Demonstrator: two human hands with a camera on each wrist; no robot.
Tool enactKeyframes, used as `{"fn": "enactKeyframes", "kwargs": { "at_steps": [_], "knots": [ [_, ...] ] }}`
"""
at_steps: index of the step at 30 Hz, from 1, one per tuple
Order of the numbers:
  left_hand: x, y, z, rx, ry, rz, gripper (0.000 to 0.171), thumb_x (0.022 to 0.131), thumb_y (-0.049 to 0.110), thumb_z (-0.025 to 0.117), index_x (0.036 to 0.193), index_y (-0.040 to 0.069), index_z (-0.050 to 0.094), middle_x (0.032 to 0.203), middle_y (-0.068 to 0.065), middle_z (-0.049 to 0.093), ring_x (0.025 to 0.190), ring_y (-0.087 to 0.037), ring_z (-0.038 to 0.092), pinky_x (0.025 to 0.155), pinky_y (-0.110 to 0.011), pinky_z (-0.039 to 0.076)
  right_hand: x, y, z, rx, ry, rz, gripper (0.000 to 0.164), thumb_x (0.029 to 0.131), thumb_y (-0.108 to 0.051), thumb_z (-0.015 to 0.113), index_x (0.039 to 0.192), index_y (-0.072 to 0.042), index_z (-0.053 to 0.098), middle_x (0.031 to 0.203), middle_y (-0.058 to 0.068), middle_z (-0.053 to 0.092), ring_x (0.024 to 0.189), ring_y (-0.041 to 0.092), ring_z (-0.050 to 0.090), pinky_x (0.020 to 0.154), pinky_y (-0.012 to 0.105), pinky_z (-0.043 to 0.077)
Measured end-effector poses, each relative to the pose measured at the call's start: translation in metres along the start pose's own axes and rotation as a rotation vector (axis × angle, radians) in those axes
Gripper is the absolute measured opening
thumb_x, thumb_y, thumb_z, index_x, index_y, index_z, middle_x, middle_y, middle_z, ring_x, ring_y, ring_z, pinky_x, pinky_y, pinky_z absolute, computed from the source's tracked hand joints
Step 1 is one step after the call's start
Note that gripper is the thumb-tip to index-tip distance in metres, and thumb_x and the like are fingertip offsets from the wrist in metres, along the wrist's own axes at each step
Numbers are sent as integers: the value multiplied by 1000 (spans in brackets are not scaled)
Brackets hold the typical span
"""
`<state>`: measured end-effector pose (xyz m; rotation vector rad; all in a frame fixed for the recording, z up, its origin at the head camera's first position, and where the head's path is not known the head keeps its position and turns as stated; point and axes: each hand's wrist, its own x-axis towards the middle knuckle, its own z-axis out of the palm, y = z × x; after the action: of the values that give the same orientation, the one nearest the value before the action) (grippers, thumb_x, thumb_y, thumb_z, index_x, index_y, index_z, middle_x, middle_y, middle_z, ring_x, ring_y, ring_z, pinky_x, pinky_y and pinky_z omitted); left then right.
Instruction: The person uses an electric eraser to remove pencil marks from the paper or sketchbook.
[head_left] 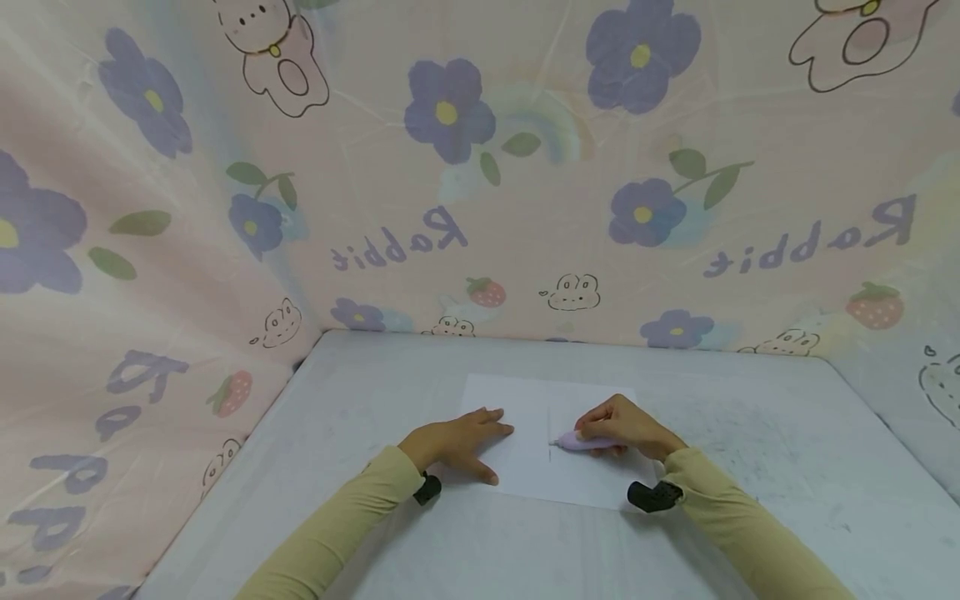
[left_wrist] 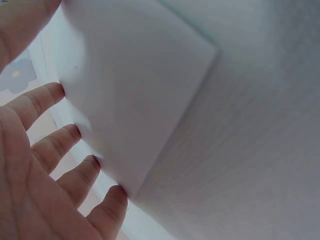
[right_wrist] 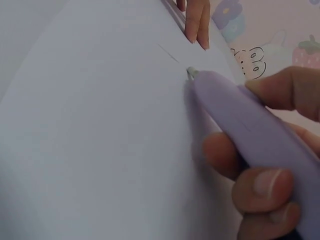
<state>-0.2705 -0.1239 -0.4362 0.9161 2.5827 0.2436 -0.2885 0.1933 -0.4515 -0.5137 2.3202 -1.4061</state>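
My right hand (head_left: 626, 427) grips a lavender electric eraser (right_wrist: 250, 122), a thick rounded body with a narrow pale tip. The tip points left and sits at a thin pencil line (head_left: 550, 417) on a white sheet of paper (head_left: 525, 483). In the right wrist view, part of the line (right_wrist: 168, 53) shows just beyond the tip. My left hand (head_left: 459, 443) lies spread over the sheet's left side, its fingertips touching the paper in the left wrist view. The fingers under the eraser are partly hidden in the head view.
The sheet lies on a pale table (head_left: 360, 392) with grey smudges (head_left: 742, 433) on its right part. A pink curtain (head_left: 525, 192) printed with flowers and rabbits hangs behind and to the left. Dark wrist cameras (head_left: 654, 497) sit below both sleeves.
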Motion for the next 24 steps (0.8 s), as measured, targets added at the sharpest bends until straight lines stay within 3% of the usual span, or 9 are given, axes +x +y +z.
{"fn": "enactKeyframes", "kwargs": {
  "at_steps": [14, 24],
  "knots": [
    [1, 2, -1, -3, 0, -1, 83, 82, 49, 75, 151, 23, 37, 160, -2, 19, 145, -23, 15, 112, -43, 25, 3, 1, -2, 18, 3, 1, 19, 87, -14, 69, 98, 0, 75, 69, 14, 68, 44, 9, 43, 40, 20, 32],
    [1, 0, 0, 14, -3, 1, 83, 82, 49, 74, 151, 23, 36, 160, -2, 19, 145, -23, 15, 111, -43, 25, -2, 0, 2, 21, -2, 11, 19, 87, -15, 69, 98, -1, 75, 83, 11, 71, 48, 8, 49, 41, 20, 33]
  ]
}}
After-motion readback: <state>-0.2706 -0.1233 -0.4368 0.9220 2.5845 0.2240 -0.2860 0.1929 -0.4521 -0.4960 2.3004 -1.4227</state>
